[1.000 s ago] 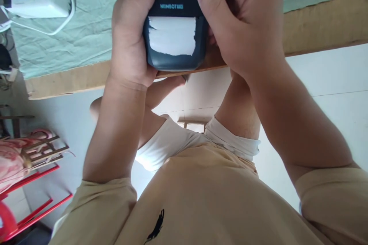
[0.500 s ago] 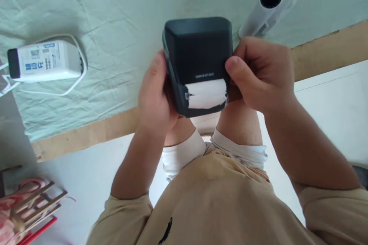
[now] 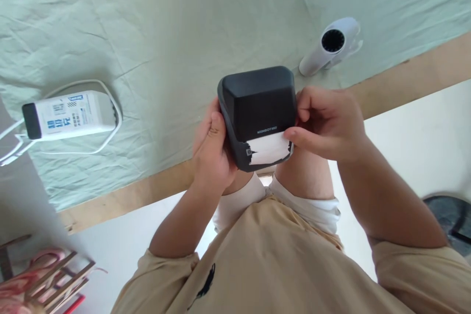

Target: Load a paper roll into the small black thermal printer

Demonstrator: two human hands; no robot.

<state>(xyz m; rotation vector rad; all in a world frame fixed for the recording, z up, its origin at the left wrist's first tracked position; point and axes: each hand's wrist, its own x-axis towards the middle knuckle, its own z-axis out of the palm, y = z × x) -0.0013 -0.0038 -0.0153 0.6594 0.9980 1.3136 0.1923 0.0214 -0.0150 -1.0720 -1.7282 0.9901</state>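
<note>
A black label printer [image 3: 263, 108] marked NIIMBOT is held over the table's near edge, above my knees. White paper [image 3: 270, 149] with a torn-looking edge shows on its near face. My left hand [image 3: 215, 149] wraps round the printer's left side, thumb along the edge. At the right side, my right hand [image 3: 326, 122] has its thumb tip against the near right part, by the paper; its other fingers are curled beside the casing. What those curled fingers touch is partly hidden.
On the green tablecloth [image 3: 165, 59] lies a white power strip [image 3: 77, 115] with a looped cable, at the left. A white tube-shaped device [image 3: 326, 46] stands at the right. The table has a wooden edge [image 3: 128, 194]. A wooden rack [image 3: 62, 284] is at lower left, a dark round object [image 3: 449, 221] at lower right.
The printer sits lower in view, though the whole view has shifted too. My right thumb has moved from beside the lettering down to the paper's upper right corner.
</note>
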